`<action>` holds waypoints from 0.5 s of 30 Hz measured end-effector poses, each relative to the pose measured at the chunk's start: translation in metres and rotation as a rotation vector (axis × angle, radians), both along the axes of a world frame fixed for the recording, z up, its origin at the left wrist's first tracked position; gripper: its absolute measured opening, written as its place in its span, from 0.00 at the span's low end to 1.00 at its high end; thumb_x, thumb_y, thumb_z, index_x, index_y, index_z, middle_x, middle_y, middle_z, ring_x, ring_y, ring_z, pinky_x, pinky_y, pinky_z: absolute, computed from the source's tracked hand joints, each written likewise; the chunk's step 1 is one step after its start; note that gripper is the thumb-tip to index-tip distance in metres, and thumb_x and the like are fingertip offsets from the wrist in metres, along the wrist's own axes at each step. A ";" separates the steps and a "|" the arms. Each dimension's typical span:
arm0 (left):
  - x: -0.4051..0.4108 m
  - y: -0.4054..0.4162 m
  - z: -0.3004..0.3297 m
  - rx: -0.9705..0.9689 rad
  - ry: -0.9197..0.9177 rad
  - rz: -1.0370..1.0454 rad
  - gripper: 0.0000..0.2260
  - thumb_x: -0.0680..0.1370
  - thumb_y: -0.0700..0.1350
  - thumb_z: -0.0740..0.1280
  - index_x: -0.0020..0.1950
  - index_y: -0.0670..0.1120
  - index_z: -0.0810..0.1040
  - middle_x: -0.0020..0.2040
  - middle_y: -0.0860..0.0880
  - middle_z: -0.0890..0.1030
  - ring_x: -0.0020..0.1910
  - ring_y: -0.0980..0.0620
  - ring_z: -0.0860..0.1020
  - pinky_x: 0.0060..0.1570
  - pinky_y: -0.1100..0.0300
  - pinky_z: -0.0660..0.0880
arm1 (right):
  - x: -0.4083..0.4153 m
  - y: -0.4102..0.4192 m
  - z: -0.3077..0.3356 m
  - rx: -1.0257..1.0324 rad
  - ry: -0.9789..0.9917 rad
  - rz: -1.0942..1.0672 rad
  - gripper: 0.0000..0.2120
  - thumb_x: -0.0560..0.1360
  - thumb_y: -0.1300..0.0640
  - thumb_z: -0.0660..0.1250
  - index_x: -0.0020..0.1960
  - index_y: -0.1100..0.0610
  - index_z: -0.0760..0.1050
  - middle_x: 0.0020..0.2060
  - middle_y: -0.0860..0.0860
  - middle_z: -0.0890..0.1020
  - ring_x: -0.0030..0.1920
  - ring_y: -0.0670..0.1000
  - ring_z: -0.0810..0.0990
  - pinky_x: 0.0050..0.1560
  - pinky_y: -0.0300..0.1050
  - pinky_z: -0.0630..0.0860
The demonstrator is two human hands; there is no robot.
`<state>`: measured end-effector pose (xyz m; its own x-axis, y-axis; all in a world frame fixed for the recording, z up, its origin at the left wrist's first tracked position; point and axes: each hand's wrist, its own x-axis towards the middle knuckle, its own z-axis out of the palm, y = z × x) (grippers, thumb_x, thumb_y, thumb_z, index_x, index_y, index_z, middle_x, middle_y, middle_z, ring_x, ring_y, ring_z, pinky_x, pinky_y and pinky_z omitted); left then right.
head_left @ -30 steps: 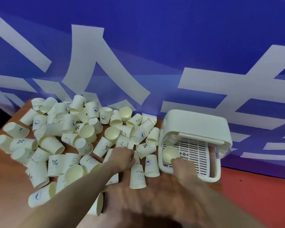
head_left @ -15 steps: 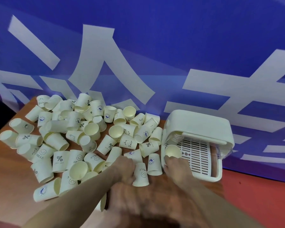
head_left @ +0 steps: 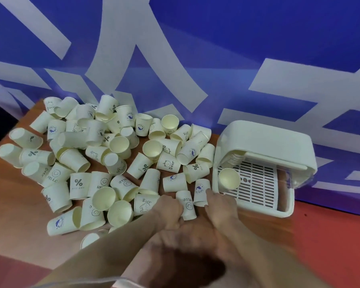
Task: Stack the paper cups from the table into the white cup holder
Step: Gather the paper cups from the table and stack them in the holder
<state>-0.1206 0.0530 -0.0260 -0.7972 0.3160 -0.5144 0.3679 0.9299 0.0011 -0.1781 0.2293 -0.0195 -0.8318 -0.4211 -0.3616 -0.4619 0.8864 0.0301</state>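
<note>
Head view: since a second ago the right hand [head_left: 220, 206] has drawn back out of the white cup holder [head_left: 266, 146] to the tabletop [head_left: 320, 235] just before its front left corner; whether its fingers hold anything I cannot tell. The left hand [head_left: 168, 206] now grips an upturned cup marked "HELLO" [head_left: 186, 204], left of the holder. One cup [head_left: 229, 178] lies inside the holder. The paper cups [head_left: 104, 163] spread left of the holder, printed "HELLO", "Bear" and "%".
</note>
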 end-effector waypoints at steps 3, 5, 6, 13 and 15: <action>0.003 -0.002 -0.002 0.023 0.023 0.008 0.16 0.78 0.55 0.58 0.44 0.45 0.77 0.45 0.44 0.82 0.42 0.43 0.80 0.37 0.56 0.66 | -0.001 -0.004 -0.003 0.035 0.002 -0.036 0.13 0.76 0.65 0.59 0.59 0.54 0.69 0.46 0.49 0.83 0.45 0.54 0.82 0.35 0.45 0.66; 0.004 -0.004 0.000 0.035 0.052 0.017 0.16 0.79 0.54 0.57 0.44 0.44 0.77 0.45 0.43 0.82 0.42 0.42 0.80 0.37 0.55 0.66 | -0.001 -0.006 -0.002 0.056 0.007 -0.038 0.13 0.76 0.66 0.58 0.58 0.54 0.70 0.46 0.49 0.83 0.45 0.54 0.82 0.35 0.44 0.66; 0.005 -0.005 0.001 0.037 0.065 0.022 0.17 0.79 0.54 0.56 0.44 0.43 0.77 0.45 0.43 0.81 0.41 0.42 0.79 0.37 0.55 0.66 | -0.001 -0.006 0.000 0.058 0.011 -0.038 0.13 0.76 0.65 0.58 0.58 0.54 0.70 0.46 0.49 0.83 0.46 0.54 0.82 0.36 0.44 0.65; -0.008 -0.015 0.031 0.038 0.140 0.088 0.17 0.79 0.53 0.56 0.46 0.42 0.78 0.46 0.42 0.82 0.43 0.40 0.79 0.37 0.55 0.67 | -0.008 -0.009 0.029 0.055 0.070 -0.019 0.12 0.77 0.63 0.57 0.59 0.56 0.71 0.48 0.51 0.83 0.47 0.53 0.83 0.35 0.43 0.65; -0.016 -0.019 0.042 0.042 0.166 0.133 0.17 0.79 0.53 0.56 0.48 0.43 0.79 0.47 0.42 0.82 0.44 0.40 0.80 0.38 0.56 0.67 | -0.012 -0.009 0.040 0.039 0.087 -0.034 0.11 0.78 0.61 0.57 0.59 0.56 0.72 0.49 0.51 0.83 0.48 0.54 0.83 0.38 0.43 0.66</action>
<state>-0.1364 0.0341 0.0160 -0.9060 0.2212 -0.3609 0.2406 0.9706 -0.0091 -0.1899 0.2204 0.0204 -0.8742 -0.3794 -0.3032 -0.4260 0.8988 0.1036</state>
